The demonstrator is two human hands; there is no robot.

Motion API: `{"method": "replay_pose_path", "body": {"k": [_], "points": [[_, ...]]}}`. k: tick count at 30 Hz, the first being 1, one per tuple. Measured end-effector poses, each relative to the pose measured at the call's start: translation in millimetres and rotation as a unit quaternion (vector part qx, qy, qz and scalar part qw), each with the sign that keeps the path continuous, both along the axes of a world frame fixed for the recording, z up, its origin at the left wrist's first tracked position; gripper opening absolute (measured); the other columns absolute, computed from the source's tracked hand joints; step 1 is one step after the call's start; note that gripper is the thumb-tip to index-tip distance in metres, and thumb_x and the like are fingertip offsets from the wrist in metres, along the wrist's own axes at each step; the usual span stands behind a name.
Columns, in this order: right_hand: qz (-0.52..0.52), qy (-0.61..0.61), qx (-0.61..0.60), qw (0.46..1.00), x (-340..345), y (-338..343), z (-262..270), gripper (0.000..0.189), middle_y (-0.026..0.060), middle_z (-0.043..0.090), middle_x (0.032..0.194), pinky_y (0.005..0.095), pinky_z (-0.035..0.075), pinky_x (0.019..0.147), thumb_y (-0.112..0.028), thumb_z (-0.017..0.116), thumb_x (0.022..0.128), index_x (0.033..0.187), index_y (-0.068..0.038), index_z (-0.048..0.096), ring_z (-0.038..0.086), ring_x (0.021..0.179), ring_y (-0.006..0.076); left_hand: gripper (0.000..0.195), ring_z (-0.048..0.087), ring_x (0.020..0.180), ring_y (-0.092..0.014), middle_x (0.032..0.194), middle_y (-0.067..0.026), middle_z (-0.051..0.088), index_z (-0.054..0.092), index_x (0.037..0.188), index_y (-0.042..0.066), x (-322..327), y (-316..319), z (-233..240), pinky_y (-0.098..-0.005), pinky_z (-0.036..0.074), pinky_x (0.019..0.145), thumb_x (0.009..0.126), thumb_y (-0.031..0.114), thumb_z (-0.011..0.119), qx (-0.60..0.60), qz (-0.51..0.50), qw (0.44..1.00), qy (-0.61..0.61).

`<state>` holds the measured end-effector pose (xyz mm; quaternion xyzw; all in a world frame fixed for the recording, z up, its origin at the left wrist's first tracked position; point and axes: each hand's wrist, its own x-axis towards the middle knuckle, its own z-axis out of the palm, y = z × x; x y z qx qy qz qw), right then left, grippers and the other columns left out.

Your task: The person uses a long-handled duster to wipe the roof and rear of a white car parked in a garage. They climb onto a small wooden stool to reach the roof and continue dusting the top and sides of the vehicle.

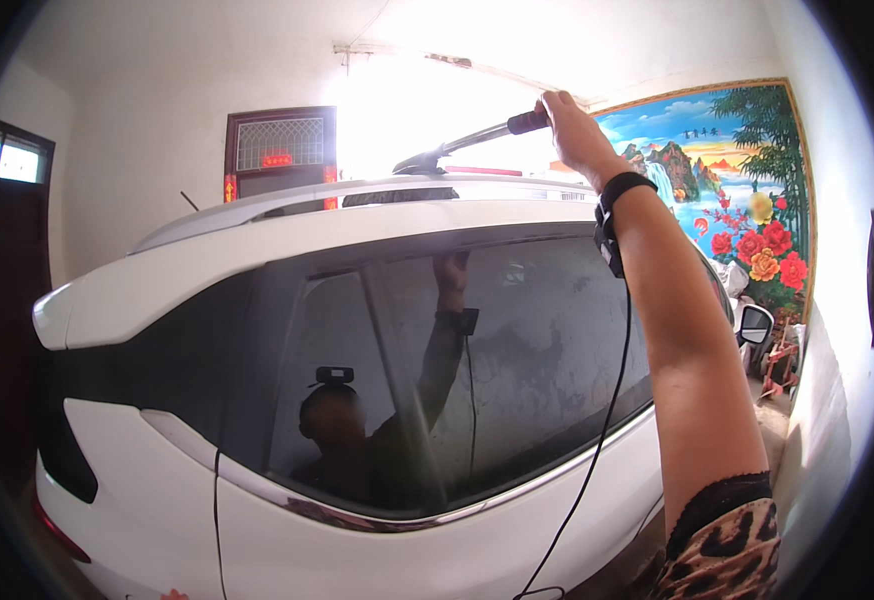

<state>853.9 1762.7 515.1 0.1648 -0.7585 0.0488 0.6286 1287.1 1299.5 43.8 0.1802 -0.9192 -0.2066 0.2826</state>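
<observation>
My right hand [566,129] is raised above the roof of a white car [437,225], its fingers closed round the dark grip of a long-handled duster [474,139]. The metal handle slants down to the left, to a dark head joint at the roof rail [257,206]. Dark bristles [399,196] show below the rail, against the roof. A black device is strapped to my right wrist, and a cable hangs from it past the dark side window [482,360]. Of my left hand [174,595] only fingertips show at the bottom edge, low by the car's side; what it does is hidden.
A white wall [834,375] with a dark fixture runs close along the right, beside the wing mirror [755,324]. Red metal equipment [780,367] stands past the car's front. A dark door [6,225] is at the left, and a landscape mural [729,202] covers the far wall.
</observation>
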Motion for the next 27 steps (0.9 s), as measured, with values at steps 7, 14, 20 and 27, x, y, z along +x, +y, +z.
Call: {"method": "replay_pose_path", "body": {"k": [7, 14, 20, 27], "points": [[-0.021, -0.143, -0.117, 0.983, -76.1, 73.7, -16.9, 0.044, 0.0188, 0.035, 0.152, 0.0496, 0.048, 0.103, 0.008, 0.046, 0.091, 0.131, -0.008, 0.049, 0.05, 0.126, 0.0475, 0.059, 0.034, 0.141, -0.041, 0.153, -0.0239, 0.039, 0.04, 0.148, -0.001, 7.2, 136.2, 13.1, -0.0461, 0.028, 0.116, 0.097, 0.018, 0.064, 0.039, -0.037, 0.998, -0.021], [-0.058, -0.161, -0.134, 0.976, -104.4, 175.5, -107.3, 0.08, 0.0231, 0.008, 0.165, 0.0509, 0.043, 0.111, -0.006, 0.062, 0.084, 0.156, -0.01, 0.029, 0.038, 0.137, 0.0554, 0.06, 0.037, 0.139, -0.04, 0.152, -0.0248, 0.04, 0.039, 0.149, -0.002, 14.2, 161.3, 8.8, -0.0451, 0.029, 0.116, 0.097, 0.015, 0.063, 0.111, -0.074, 0.991, -0.019], [0.04, -0.252, -0.063, 0.965, -2.8, 221.2, -223.4, 0.056, 0.0225, 0.043, 0.149, 0.0436, 0.039, 0.112, -0.018, 0.064, 0.089, 0.141, -0.002, 0.05, 0.043, 0.138, 0.0377, 0.06, 0.036, 0.142, -0.035, 0.156, -0.0203, 0.038, 0.035, 0.153, 0.0, -25.2, 174.5, 13.6, -0.0407, 0.027, 0.117, 0.1, 0.014, 0.059, 0.184, -0.172, 0.964, -0.08], [0.317, -0.474, -0.445, 0.691, 277.1, 276.9, -407.3, 0.045, 0.0115, 0.063, 0.128, 0.0322, 0.053, 0.092, -0.019, 0.059, 0.101, 0.142, -0.003, 0.051, 0.065, 0.11, 0.0193, 0.062, 0.035, 0.144, -0.035, 0.157, -0.0202, 0.035, 0.033, 0.154, 0.001, -109.1, 211.5, -15.8, -0.0431, 0.031, 0.116, 0.099, 0.01, 0.059, 0.282, -0.326, 0.883, -0.183]]}}
